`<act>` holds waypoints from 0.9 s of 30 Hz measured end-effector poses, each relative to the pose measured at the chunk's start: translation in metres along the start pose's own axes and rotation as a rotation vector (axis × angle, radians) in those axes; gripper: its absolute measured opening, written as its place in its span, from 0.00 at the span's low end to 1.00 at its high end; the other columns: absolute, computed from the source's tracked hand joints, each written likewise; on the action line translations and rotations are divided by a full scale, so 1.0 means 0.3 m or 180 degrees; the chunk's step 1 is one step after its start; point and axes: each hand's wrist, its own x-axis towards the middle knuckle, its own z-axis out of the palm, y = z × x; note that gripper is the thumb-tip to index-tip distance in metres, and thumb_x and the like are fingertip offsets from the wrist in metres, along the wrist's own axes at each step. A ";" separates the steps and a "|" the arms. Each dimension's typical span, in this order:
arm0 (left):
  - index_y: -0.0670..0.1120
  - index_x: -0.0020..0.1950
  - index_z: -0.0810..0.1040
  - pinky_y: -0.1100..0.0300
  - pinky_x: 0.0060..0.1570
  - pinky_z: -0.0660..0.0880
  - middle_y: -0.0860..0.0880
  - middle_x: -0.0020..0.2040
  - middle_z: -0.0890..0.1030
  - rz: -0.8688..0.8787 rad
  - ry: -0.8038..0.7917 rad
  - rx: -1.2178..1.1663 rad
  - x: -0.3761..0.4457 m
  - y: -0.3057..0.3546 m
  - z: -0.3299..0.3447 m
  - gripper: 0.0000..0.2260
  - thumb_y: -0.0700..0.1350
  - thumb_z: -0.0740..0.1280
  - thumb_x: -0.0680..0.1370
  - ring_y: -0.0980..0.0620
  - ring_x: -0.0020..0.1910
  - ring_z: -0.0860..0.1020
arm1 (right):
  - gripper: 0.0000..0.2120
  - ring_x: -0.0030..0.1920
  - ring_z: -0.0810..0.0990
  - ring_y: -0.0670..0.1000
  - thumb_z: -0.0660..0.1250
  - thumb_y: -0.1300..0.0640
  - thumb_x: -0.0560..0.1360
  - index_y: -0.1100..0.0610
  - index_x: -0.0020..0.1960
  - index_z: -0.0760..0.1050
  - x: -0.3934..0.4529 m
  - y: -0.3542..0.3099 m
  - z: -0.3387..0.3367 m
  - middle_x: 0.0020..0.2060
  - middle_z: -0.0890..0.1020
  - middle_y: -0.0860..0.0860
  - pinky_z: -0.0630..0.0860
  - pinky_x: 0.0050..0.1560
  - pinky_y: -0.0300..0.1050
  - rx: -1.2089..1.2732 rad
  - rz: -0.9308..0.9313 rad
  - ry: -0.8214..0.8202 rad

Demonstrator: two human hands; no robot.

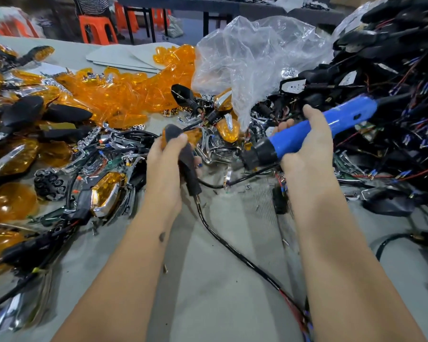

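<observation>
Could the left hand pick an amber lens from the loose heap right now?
Probably not yet: the left hand grips a black signal lamp, so it is full. Nothing else seems to block the way to the amber lens heap.

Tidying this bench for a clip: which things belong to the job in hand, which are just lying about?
In use: left hand gripping black indicator lamp; right hand gripping blue screwdriver.
Lying about: amber lenses, clear plastic bag, wired black housings, orange stool.
</observation>
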 end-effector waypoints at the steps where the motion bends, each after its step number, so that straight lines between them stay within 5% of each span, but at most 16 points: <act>1: 0.48 0.53 0.75 0.61 0.31 0.77 0.49 0.39 0.81 -0.0144 0.0021 -0.0163 0.000 -0.001 0.006 0.04 0.47 0.62 0.82 0.53 0.32 0.81 | 0.16 0.27 0.77 0.51 0.72 0.58 0.75 0.60 0.58 0.71 0.001 0.005 0.000 0.33 0.76 0.54 0.78 0.34 0.44 -0.0091 0.0069 -0.0016; 11: 0.46 0.55 0.74 0.52 0.43 0.79 0.51 0.35 0.83 -0.0318 -0.0232 -0.0151 0.000 0.004 -0.013 0.05 0.47 0.63 0.83 0.51 0.35 0.81 | 0.20 0.46 0.80 0.53 0.71 0.61 0.75 0.60 0.65 0.70 0.006 -0.039 0.027 0.50 0.78 0.55 0.80 0.47 0.50 -0.1796 0.0148 -0.0617; 16: 0.50 0.50 0.73 0.53 0.43 0.76 0.50 0.38 0.81 -0.0336 -0.0211 -0.0039 -0.008 0.011 -0.006 0.04 0.48 0.64 0.82 0.54 0.30 0.80 | 0.20 0.50 0.79 0.51 0.68 0.55 0.76 0.55 0.68 0.73 -0.016 -0.042 0.017 0.50 0.79 0.50 0.78 0.57 0.52 -0.3436 -0.0773 -0.0873; 19: 0.51 0.51 0.73 0.53 0.40 0.79 0.48 0.44 0.80 -0.0321 -0.0323 -0.0207 -0.014 0.008 -0.006 0.01 0.47 0.65 0.82 0.53 0.32 0.80 | 0.07 0.44 0.79 0.45 0.66 0.52 0.75 0.48 0.52 0.80 -0.116 0.011 0.015 0.44 0.81 0.44 0.77 0.48 0.45 -0.3912 -0.1557 -0.1123; 21: 0.52 0.52 0.75 0.51 0.46 0.78 0.49 0.44 0.81 -0.0285 -0.0403 -0.0318 -0.013 0.005 -0.008 0.02 0.47 0.66 0.81 0.52 0.37 0.80 | 0.05 0.38 0.79 0.44 0.66 0.51 0.76 0.48 0.44 0.79 -0.190 0.070 0.006 0.38 0.81 0.44 0.75 0.42 0.43 -0.3933 -0.1357 -0.1621; 23: 0.53 0.53 0.75 0.50 0.50 0.77 0.51 0.44 0.82 -0.0239 -0.0393 -0.0390 -0.010 0.002 -0.008 0.02 0.48 0.66 0.81 0.50 0.42 0.80 | 0.05 0.36 0.79 0.43 0.66 0.49 0.76 0.48 0.44 0.78 -0.249 0.135 -0.007 0.36 0.81 0.44 0.75 0.40 0.43 -0.4050 -0.1085 -0.2086; 27: 0.54 0.54 0.74 0.57 0.42 0.80 0.48 0.51 0.81 -0.0232 -0.0141 0.0033 -0.013 0.009 0.004 0.06 0.55 0.61 0.83 0.50 0.46 0.82 | 0.11 0.44 0.79 0.47 0.68 0.45 0.74 0.51 0.52 0.76 -0.308 0.206 -0.026 0.42 0.81 0.46 0.75 0.46 0.46 -0.4574 -0.1478 -0.2251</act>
